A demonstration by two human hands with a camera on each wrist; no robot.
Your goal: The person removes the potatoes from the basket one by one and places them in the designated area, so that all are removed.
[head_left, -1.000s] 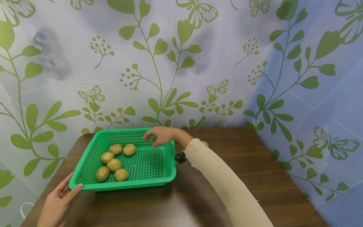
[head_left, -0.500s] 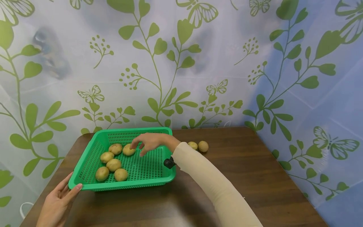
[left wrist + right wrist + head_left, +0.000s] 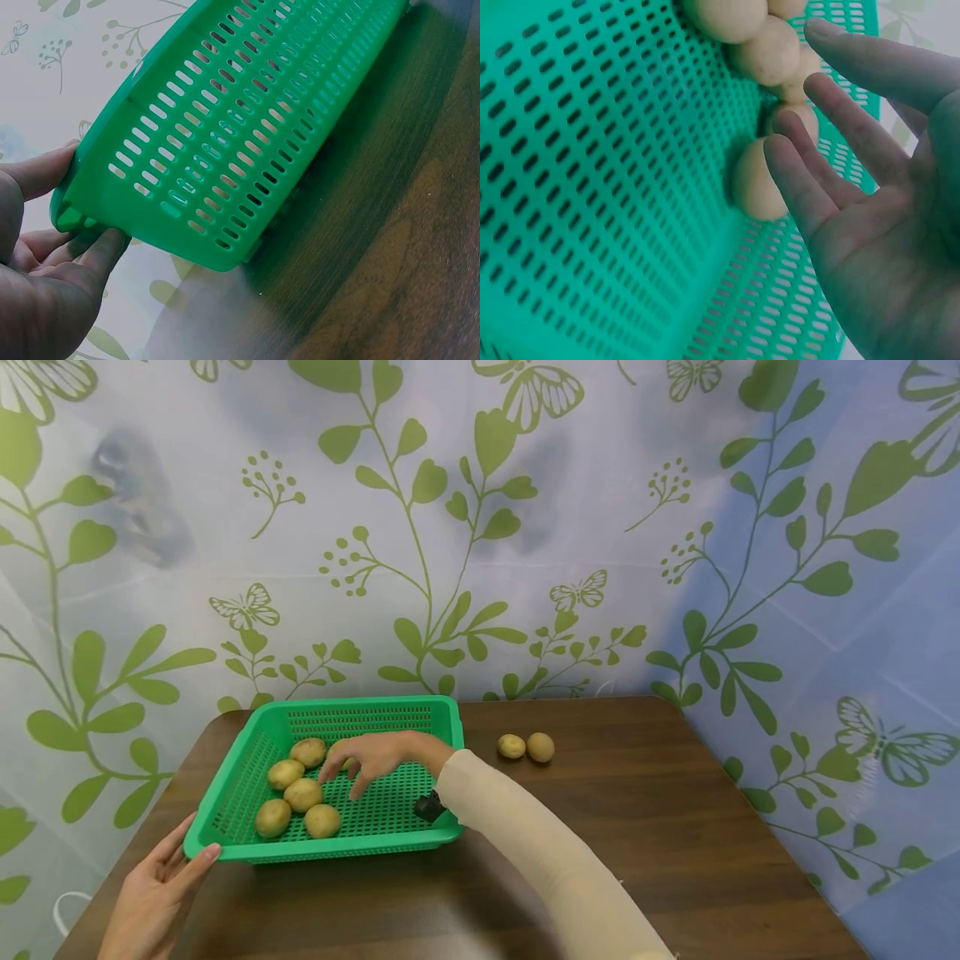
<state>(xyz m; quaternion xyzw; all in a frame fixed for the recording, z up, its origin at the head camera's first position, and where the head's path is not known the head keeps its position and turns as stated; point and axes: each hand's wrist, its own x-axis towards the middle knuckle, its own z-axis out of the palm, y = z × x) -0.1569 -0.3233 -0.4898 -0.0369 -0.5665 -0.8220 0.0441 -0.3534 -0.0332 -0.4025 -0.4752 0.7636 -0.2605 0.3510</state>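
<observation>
A green perforated plastic basket (image 3: 352, 845) stands on the left half of the table. My left hand (image 3: 153, 889) grips its near left corner, thumb on top of the rim and fingers beneath, as the left wrist view shows from the side. Inside the basket, several potatoes (image 3: 303, 795) lie grouped toward the left. Over them hovers my right hand (image 3: 375, 756), fingers spread and slightly bent. It partly hides the back potato (image 3: 341, 750). In the right wrist view nothing is between the fingers (image 3: 855, 127), and the potatoes (image 3: 765, 51) lie beyond them.
Two potatoes (image 3: 512, 746) sit side by side on the brown wooden table (image 3: 660, 827), right of the basket. Behind the table hangs a pale curtain (image 3: 480, 527) with green leaves and butterflies. A black device (image 3: 430, 807) is at my right wrist.
My right hand has moved left and toward me, from the basket's right part to over the potatoes. The sleeve has uncovered both potatoes on the table. The left hand keeps its hold.
</observation>
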